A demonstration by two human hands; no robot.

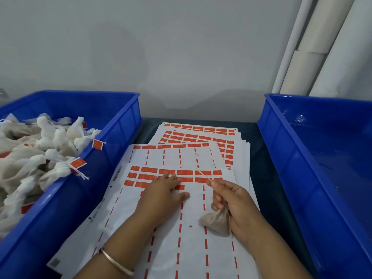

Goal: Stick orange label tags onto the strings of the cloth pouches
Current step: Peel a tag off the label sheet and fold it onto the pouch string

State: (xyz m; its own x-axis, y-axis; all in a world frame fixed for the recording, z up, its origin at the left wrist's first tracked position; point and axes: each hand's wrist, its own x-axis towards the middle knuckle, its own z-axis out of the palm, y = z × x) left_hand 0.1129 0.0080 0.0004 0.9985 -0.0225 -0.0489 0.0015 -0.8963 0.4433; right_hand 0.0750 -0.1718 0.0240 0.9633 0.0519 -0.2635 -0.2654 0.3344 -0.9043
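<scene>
My right hand [231, 200] grips a small cloth pouch [216, 223] low in its palm and pinches the pouch's string [203, 175], which points up and left over the label sheet. My left hand [164, 195] lies flat on the top label sheet [177, 228], its straight fingertips touching the rows of orange label tags [184, 172] that remain near the sheet's upper end. Most of that sheet holds only dashed orange strips.
A blue bin [112, 129] on the left is heaped with white pouches [40, 150], several carrying orange tags. Another blue bin [314, 158] stands on the right, with nothing visible inside. More label sheets [201, 135] are stacked behind. A grey wall and white pipes rise at the back.
</scene>
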